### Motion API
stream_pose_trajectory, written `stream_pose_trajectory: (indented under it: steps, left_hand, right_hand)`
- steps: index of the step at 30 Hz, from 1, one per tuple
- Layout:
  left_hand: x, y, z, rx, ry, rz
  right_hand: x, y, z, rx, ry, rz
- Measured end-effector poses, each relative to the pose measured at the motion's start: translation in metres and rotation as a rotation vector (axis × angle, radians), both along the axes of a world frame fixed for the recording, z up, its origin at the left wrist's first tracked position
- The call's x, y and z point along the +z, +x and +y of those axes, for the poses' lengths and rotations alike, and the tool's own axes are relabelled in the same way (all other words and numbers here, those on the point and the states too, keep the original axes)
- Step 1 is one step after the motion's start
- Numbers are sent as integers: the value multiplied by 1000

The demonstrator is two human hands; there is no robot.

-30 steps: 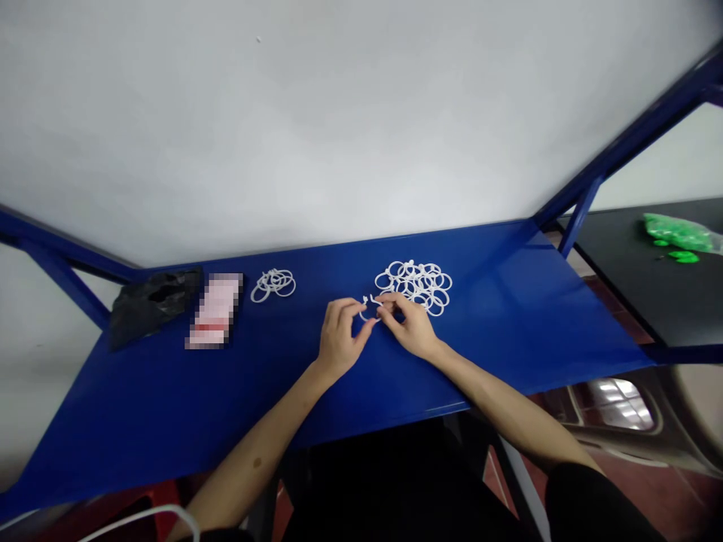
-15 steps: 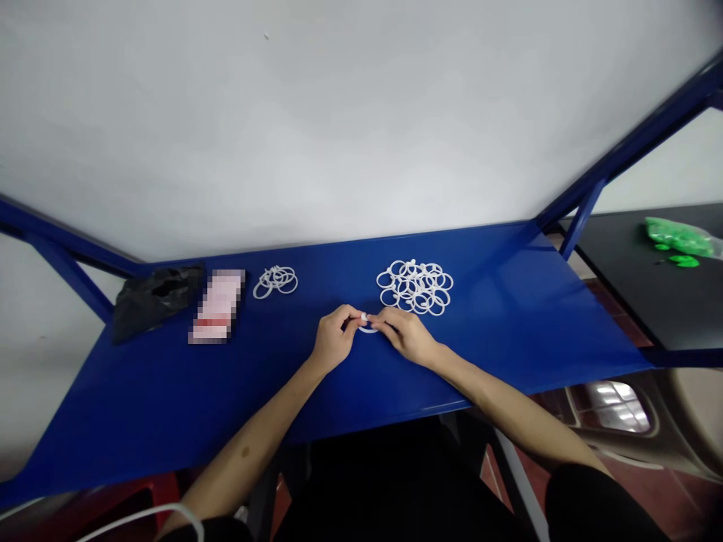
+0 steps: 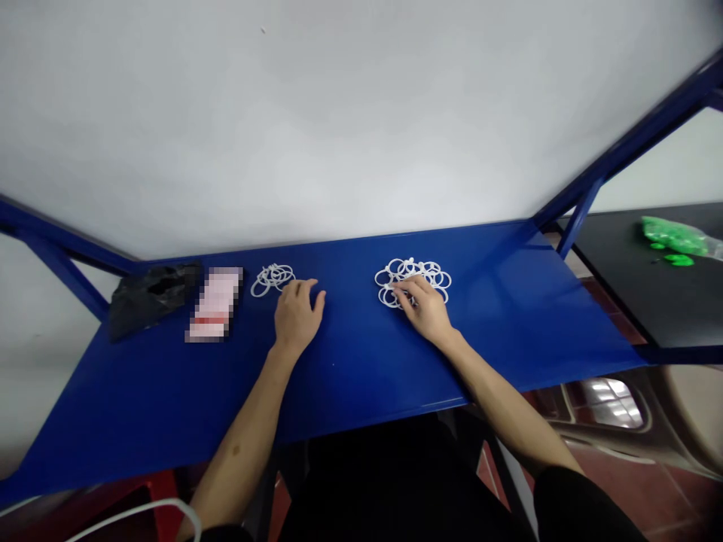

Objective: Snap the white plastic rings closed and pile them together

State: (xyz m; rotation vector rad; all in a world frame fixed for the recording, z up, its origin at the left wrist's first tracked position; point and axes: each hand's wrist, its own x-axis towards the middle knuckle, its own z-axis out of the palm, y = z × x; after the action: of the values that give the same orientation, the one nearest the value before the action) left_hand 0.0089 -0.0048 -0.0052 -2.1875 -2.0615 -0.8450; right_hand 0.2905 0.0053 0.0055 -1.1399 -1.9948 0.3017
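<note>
My left hand (image 3: pixel 297 315) is open over the blue table, thumb and fingers apart, with nothing visible in it. Its fingertips come up to the right edge of a small heap of white plastic rings (image 3: pixel 265 282), which have small knobs on them. Over a larger, overlapping group of the same rings (image 3: pixel 440 278) is my right hand (image 3: pixel 426 307). Its thumb and fingertips close on a white ring at the left front of that group. The hand covers part of the group, so the held ring is hard to separate from those around it.
A pixelated pink-and-white item (image 3: pixel 218 301) lies left of the small heap, beside a crumpled black plastic bag (image 3: pixel 152 293). Blue frame bars (image 3: pixel 579 218) rise at both table ends. A bag of green pieces (image 3: pixel 675 235) rests on a black table (image 3: pixel 615 278) at right.
My hands have parted from the ring they held together at the middle. The left hand moved left to the small heap; the right moved forward over the larger group.
</note>
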Motion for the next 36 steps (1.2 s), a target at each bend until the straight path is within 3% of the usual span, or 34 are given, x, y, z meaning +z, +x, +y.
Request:
stream_pose_trajectory:
  steps: [3,6,11,16,21,25,30,33,36]
  left_hand:
    - [1,-15,3,174,-52,114]
    - [1,-24,4,249,-96,159]
    - [-1,-31,3,196,-98,138]
    - [-6,-30,5,137,-2,107]
    - [-6,-12,4,-69,148,52]
    - [-1,15,-6,-287,258,10]
    - [1,45,-19,-566,268,44]
    - [1,51,-22,-640,288,87]
    - [1,51,-22,-642,277,57]
  right_hand:
    - [3,15,9,-145,27,-61]
    - [4,26,16,-181,24,-131]
    - [4,39,22,-196,30,-172]
    - [4,43,22,-233,44,-200]
    - [8,33,17,-238,115,-163]
    - [12,12,5,-58,118,-121]
    - [8,-16,-16,218,-135,-26]
    - [-1,-25,-22,243,-241,55]
    - [-9,-27,-22,200,-242,126]
